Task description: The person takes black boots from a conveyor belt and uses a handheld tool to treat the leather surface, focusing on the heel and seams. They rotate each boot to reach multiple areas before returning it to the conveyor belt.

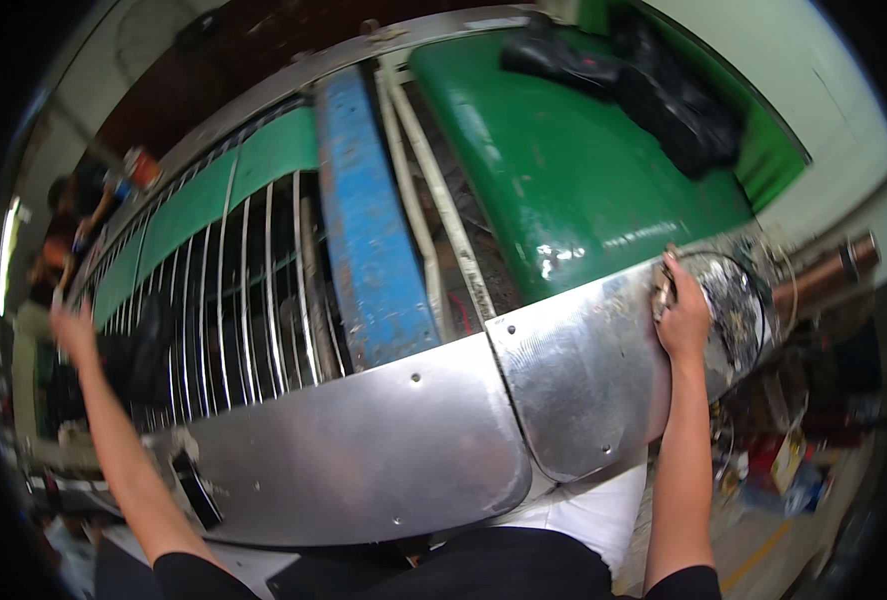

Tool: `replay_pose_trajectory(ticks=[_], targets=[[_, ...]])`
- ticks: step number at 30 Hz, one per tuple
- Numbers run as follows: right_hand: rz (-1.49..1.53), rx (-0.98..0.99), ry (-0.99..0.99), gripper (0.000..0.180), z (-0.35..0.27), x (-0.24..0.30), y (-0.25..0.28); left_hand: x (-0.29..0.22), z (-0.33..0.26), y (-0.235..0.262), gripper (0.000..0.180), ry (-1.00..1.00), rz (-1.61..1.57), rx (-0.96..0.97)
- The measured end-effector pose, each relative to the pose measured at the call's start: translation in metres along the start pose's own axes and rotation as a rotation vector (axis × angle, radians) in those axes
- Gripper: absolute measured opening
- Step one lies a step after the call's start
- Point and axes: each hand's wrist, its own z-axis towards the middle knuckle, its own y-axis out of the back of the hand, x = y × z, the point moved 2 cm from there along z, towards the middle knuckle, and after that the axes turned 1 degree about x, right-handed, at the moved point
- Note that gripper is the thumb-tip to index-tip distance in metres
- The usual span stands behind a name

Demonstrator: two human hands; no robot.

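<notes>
My left hand (pixel 75 332) reaches out at the far left, smeared by motion. It is beside a dark boot-like thing (pixel 148 345) on a row of metal bars (pixel 228 300); whether it touches this thing cannot be made out. My right hand (pixel 685 318) is closed around a small metallic piece (pixel 662 290) at the right end of a bare metal plate (pixel 588 360). Its fingers cover part of that piece. A pair of black boots (pixel 675 105) lies on a glossy green surface (pixel 563 170) at the far right.
A second metal plate (pixel 363 440) runs along the front. A worn blue beam (pixel 375 220) and pale rods stand between bars and green surface. Past my right hand are a dark cable loop and a copper-coloured cylinder (pixel 828 275). Another person (pixel 68 225) is at far left.
</notes>
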Motion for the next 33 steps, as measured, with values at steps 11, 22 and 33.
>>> replay_pose_trajectory(ticks=[11,22,33], targets=[[-0.009,-0.093,-0.033,0.043,-0.009,-0.012,0.010,-0.001,-0.077,-0.044,0.059,-0.015,0.051,0.627],[-0.023,0.081,-0.101,0.042,-0.006,-0.002,0.014,-0.241,-0.133,0.174,0.046,-0.111,-0.732,0.397],[0.046,0.127,-0.013,0.043,-0.029,0.001,0.023,-0.385,-0.209,0.314,0.066,-0.108,-1.469,0.803]])
